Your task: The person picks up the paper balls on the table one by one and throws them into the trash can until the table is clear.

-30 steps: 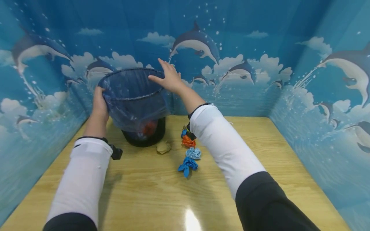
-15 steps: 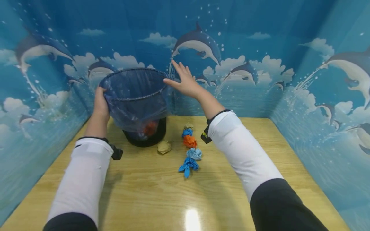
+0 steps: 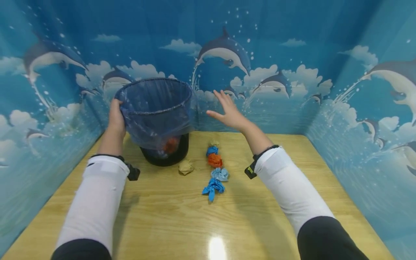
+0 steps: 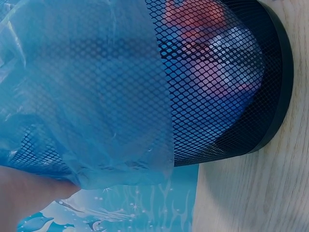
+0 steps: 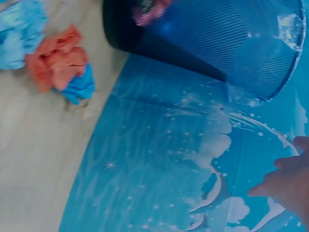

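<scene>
Wastebin (image 3: 182,152) with blue liner (image 3: 152,127) stands far left, left hand (image 3: 116,116) gripping its left side, crumpled paper (image 3: 170,145) already inside, six paper balls (image 3: 215,160) still outside to its right, right hand (image 3: 230,113) empty and spread.

White glare on the near tabletop (image 3: 169,224)

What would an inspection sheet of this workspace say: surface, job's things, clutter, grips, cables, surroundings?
Surface: wood-grain table, bright glare near the front.
Job's things: black mesh bin, bluish liner over its rim, coloured contents showing through; tan ball beside it; rightward, a crumpled row, near to far: blue piece, light-blue piece, orange piece, smaller blue piece, small tan piece.
Clutter: nothing seen.
Grips: left grip holds the lined bin's left side near the rim; right grip, fingers spread, off the bin.
Cables: nothing seen.
Surroundings: dolphin-print backdrop.
</scene>
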A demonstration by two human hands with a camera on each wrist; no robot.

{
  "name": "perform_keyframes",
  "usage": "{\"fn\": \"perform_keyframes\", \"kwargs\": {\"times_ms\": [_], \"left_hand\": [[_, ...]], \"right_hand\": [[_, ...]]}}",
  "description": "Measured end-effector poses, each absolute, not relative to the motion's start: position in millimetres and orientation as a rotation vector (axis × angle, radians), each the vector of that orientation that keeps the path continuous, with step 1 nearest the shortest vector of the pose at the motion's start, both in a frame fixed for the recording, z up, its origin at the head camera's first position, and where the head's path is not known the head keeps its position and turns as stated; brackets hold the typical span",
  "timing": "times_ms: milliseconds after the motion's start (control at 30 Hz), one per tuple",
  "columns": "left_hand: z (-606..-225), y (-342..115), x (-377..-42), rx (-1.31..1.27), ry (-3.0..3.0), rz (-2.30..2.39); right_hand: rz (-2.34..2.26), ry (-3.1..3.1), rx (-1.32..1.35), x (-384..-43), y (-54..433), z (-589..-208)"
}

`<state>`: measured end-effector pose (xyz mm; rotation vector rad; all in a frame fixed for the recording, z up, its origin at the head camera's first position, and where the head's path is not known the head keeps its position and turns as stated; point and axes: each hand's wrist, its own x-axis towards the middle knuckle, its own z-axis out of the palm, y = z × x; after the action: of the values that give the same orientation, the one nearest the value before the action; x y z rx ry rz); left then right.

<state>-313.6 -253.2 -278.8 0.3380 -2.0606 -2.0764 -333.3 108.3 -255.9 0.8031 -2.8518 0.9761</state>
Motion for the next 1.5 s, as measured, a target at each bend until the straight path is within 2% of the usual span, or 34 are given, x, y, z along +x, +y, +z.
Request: {"fn": "perform_keyframes", "kwargs": {"times_ms": [333, 667, 1500], "left_hand": [[-281.1, -253.0, -313.6, 0.349, -2.072, -2.044], [-279.7, -253.0, -315.2, 0.342, -2.057, -2.085], [-276.9, -254.4, -315.3, 0.395, -2.054, -2.132]], "right_hand": [[1.025, -2.919, 0.857, -310.1, 130.4, -296.7], [1.049, -2.986, 0.937, -285.7, 130.3, -328.1], [0.566, -3.012, 1.379, -224.9, 120.7, -394.5]]}}
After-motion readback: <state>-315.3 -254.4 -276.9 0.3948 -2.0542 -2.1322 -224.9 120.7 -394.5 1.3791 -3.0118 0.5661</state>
